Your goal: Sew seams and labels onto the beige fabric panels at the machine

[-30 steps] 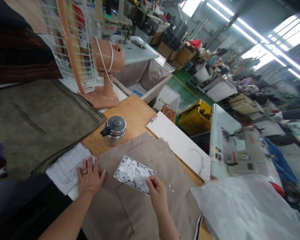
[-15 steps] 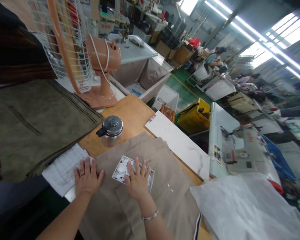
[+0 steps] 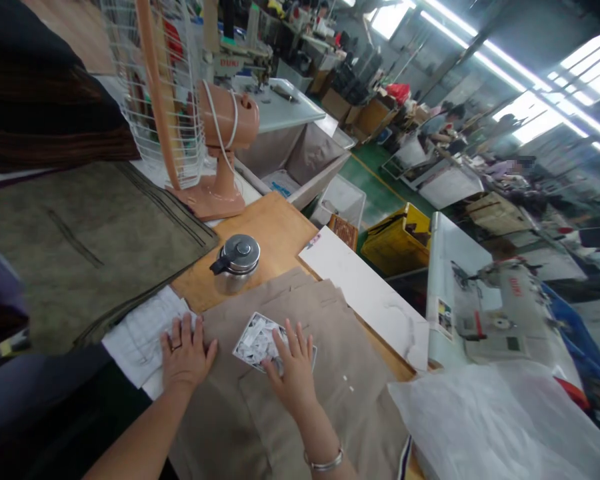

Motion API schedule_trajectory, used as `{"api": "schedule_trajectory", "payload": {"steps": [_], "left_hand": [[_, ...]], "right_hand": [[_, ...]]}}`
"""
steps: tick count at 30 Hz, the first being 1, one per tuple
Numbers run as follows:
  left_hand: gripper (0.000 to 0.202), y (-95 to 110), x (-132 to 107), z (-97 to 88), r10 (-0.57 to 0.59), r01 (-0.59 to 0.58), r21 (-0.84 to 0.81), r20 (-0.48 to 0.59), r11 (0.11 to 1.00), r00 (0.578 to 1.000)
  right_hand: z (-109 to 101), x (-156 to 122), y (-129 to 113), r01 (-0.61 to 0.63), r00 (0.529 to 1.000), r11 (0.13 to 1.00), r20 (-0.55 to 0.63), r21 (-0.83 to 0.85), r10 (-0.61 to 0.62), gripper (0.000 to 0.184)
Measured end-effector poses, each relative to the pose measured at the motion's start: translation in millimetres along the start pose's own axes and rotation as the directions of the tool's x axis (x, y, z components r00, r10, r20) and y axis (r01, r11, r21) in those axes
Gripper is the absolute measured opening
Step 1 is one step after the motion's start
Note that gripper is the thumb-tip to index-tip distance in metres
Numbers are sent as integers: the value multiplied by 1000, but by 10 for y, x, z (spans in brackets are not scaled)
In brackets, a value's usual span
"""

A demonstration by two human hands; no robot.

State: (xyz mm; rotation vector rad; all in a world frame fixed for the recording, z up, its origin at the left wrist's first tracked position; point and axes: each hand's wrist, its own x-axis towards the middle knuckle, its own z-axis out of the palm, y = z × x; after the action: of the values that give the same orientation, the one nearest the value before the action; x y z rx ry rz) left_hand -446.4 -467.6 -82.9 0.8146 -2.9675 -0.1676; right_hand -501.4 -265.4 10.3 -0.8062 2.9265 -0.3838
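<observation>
My left hand [image 3: 186, 353] lies flat with fingers apart, across the edge of a folded white cloth [image 3: 140, 333] and the brown fabric panels [image 3: 230, 420]. Over the right part of a shallow white box [image 3: 255, 340] is my right hand [image 3: 295, 370], its fingers spread. Small white pieces, like labels or paper slips, fill that box, which rests on the fabric. Whether my right fingertips touch the pieces I cannot tell. Two tiny white bits [image 3: 347, 382] lie on the fabric to the right. Behind the box stands a steel pot with a black handle [image 3: 237, 260].
An orange-brown fan [image 3: 225, 127] stands at the back left, beside dark green fabric [image 3: 95, 233]. A white board [image 3: 365, 293] lies along the table's right edge. White plastic sheeting [image 3: 490, 420] and a sewing machine [image 3: 505, 307] are at the right; a yellow crate [image 3: 395, 243] sits beyond.
My right hand has shifted right and tilted up a little over the box, uncovering more of the white pieces. My left hand stays on the cloth and fabric. The whole view has shifted slightly.
</observation>
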Motion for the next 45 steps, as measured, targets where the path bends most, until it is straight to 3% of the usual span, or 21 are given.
{"api": "schedule_trajectory", "payload": {"steps": [4,8,12,24,28,30,31,33,36,40,45], "left_hand": [[62,-9,-18,23,13,-13,12,-34,1000,999],[60,-11,-27,24,29,-28,16,-53,999,998],[61,-14,-24,19,26,-26,9,-47,1000,999],[60,-5,-2,-22,2,-3,-39,-26,999,1000],[60,10,8,-77,11,-12,-58,-29,998,1000],[59,25,13,-116,6,-6,-50,-11,999,1000],[59,34,16,-137,4,-4,-43,-4,999,1000],[58,53,23,-177,2,-2,-27,4,1000,1000],[57,82,34,-225,-8,8,-21,-2,1000,1000],[57,113,45,-268,-2,1,-20,-19,1000,1000],[56,132,44,-299,31,-34,-56,-59,998,998]], "right_hand": [[-115,26,-281,122,978,989,158,86,-135,57],[-23,101,-393,1,934,992,355,124,-45,57],[54,126,-330,6,910,992,412,123,-57,62],[133,89,-262,6,957,973,281,229,-72,49],[58,28,-145,136,983,944,76,301,-166,49],[-7,-38,-41,158,987,921,-78,355,-140,40],[-38,-86,26,104,989,920,-136,378,-56,35],[-79,-207,180,-141,958,906,-174,400,226,30],[-45,-391,381,-512,809,778,-101,365,580,32],[126,-450,447,-658,740,699,68,279,669,28],[217,-297,376,-716,698,675,206,181,685,27]]}}
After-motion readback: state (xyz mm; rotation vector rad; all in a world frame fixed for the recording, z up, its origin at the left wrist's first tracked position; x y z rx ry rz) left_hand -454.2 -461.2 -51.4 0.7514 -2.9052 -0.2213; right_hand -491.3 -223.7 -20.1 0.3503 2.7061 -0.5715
